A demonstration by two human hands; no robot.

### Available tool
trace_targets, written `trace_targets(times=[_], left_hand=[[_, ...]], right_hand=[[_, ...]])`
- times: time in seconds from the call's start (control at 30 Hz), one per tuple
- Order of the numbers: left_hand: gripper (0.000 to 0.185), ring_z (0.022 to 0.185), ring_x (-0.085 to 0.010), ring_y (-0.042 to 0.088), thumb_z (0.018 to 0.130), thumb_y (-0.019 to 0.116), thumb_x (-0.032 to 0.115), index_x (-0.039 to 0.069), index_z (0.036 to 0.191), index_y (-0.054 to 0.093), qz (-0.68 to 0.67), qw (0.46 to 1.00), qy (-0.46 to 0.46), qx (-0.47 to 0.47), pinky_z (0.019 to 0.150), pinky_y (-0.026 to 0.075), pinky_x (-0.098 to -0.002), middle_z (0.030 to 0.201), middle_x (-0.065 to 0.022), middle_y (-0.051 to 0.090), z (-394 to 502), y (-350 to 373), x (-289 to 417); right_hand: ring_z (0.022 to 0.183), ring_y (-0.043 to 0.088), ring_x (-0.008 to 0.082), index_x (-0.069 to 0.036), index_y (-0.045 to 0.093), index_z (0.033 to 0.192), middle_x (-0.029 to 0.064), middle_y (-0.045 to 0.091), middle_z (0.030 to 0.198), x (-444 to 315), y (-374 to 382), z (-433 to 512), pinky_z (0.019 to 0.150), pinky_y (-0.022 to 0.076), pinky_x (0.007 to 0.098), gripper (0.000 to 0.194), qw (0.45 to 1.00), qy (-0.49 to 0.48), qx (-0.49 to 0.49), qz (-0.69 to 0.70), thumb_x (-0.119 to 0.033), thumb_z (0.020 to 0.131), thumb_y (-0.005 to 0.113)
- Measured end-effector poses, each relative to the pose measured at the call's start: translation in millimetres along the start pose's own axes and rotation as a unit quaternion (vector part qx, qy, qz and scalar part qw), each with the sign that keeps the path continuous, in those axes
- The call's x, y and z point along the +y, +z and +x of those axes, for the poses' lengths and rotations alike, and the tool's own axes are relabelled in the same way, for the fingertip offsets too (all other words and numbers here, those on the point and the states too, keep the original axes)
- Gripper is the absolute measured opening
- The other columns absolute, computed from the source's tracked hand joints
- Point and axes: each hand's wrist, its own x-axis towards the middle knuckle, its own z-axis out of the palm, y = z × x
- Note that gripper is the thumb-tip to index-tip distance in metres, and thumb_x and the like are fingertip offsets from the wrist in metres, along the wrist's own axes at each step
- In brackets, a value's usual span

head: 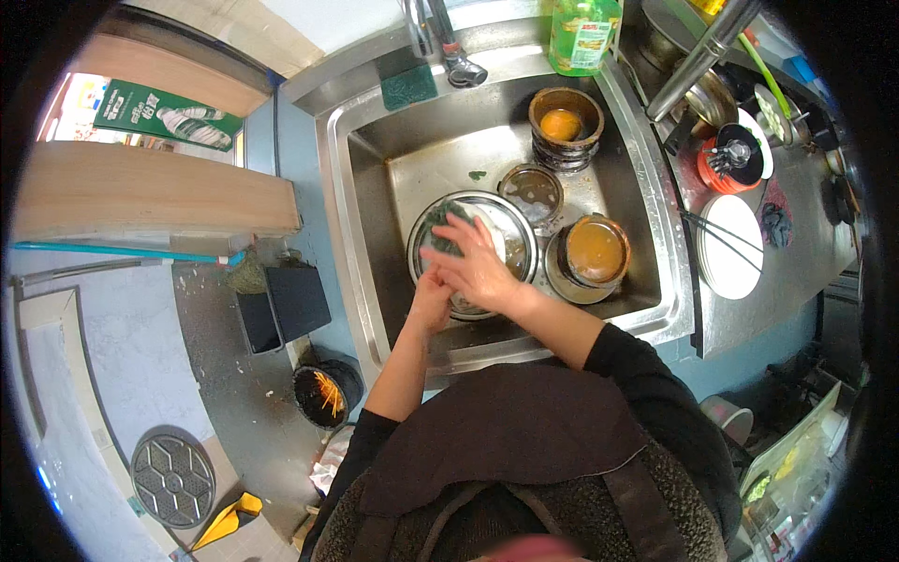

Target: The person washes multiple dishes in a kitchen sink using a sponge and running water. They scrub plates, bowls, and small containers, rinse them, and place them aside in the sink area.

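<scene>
In the sink lies a round, shiny metal basin or lid (528,223) with a wet surface. Over it, my right hand (481,270) has its fingers spread, across a dark green scouring pad (449,212). How firmly the fingertips touch the pad is hidden. My left hand (431,301) is at the near-left rim, its fingers folded and partly covered by my right hand. To the right, a brown pot (597,249) holds murky orange-brown liquid and stands on a plate or lid. A round dish (532,193) with cloudy water lies behind it.
Stacked brown bowls (566,126) stand at the sink's back right, below a green detergent bottle (584,38). A faucet (465,70) juts over the back edge beside another green pad (409,88). White plates (730,246) with chopsticks sit on the right counter. A black bin (326,393) stands left.
</scene>
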Motion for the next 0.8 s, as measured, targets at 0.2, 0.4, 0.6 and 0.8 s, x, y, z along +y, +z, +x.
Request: trace_targets(times=[0.2, 0.4, 0.6, 0.8], left_hand=[[0.040, 0.102, -0.0159, 0.061, 0.088, 0.067, 0.008, 0.001, 0.125, 0.054, -0.032, 0.997, -0.027, -0.065, 0.091, 0.047, -0.0319, 0.115, -0.0069, 0.065, -10, 8, 6], [0.038, 0.103, -0.0170, 0.062, 0.089, 0.066, 0.008, 0.002, 0.124, 0.054, -0.054, 0.997, -0.011, -0.049, 0.091, 0.048, -0.0328, 0.117, -0.0075, 0.064, 0, 3, 0], [0.039, 0.105, -0.0177, 0.061, 0.090, 0.064, 0.006, 0.003, 0.126, 0.052, -0.064, 0.997, -0.003, -0.041, 0.093, 0.048, -0.0344, 0.118, -0.0077, 0.064, 5, 0, 1], [0.035, 0.105, -0.0163, 0.060, 0.090, 0.062, 0.004, 0.004, 0.124, 0.055, -0.115, 0.993, -0.016, -0.001, 0.092, 0.047, -0.0326, 0.120, -0.0070, 0.063, 5, -4, -4]], right_hand=[[0.112, 0.054, 0.0232, 0.000, 0.069, 0.108, 0.0139, 0.060, 0.116, 84, 14, 11, 0.098, 0.0407, 0.0326, 0.034, 0.864, 0.394, 0.019, 0.313, -0.029, 0.095, 0.056], [0.071, 0.059, 0.0244, -0.002, 0.063, 0.074, 0.0134, 0.060, 0.078, 88, 15, 2, 0.065, 0.0460, 0.0346, 0.030, 0.862, 0.443, -0.010, 0.247, -0.029, 0.083, 0.072], [0.106, 0.054, 0.0354, -0.003, 0.057, 0.098, 0.0195, 0.057, 0.112, 78, 47, 9, 0.089, 0.0428, 0.0433, 0.017, 0.948, 0.304, 0.064, 0.066, -0.016, 0.087, 0.058], [0.137, 0.035, 0.0317, -0.010, 0.061, 0.120, 0.0124, 0.054, 0.132, 28, 36, 6, 0.111, 0.0274, 0.0493, 0.035, 0.996, 0.068, -0.054, -0.015, -0.018, 0.086, 0.054]])
